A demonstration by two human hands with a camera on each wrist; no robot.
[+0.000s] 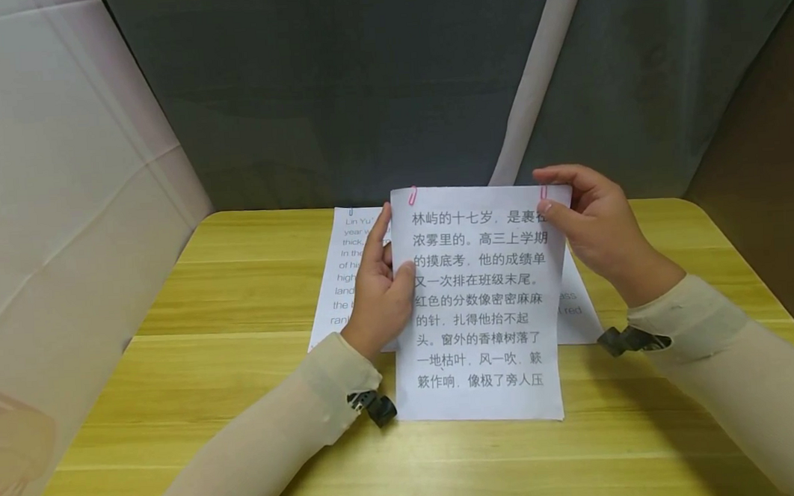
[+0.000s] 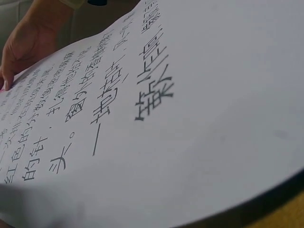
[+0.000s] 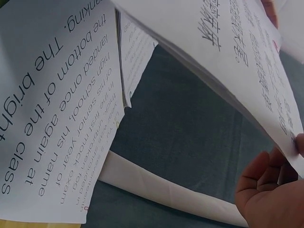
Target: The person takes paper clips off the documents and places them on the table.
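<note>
Printed sheet [image 1: 484, 311] held upright above the yellow worktop [image 1: 228, 377], left hand [image 1: 381, 294] pinching its left edge, right hand [image 1: 594, 226] fingers pinching the top right corner by a pink clip [image 1: 544, 192], more pages [image 1: 347, 273] lying flat behind.

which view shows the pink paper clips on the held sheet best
The head view: both pink paper clips sit on the top edge of the held sheet, the second by the right hand. The left wrist view shows only print; the right wrist view shows only a faint pink mark, too small to tell.
</note>
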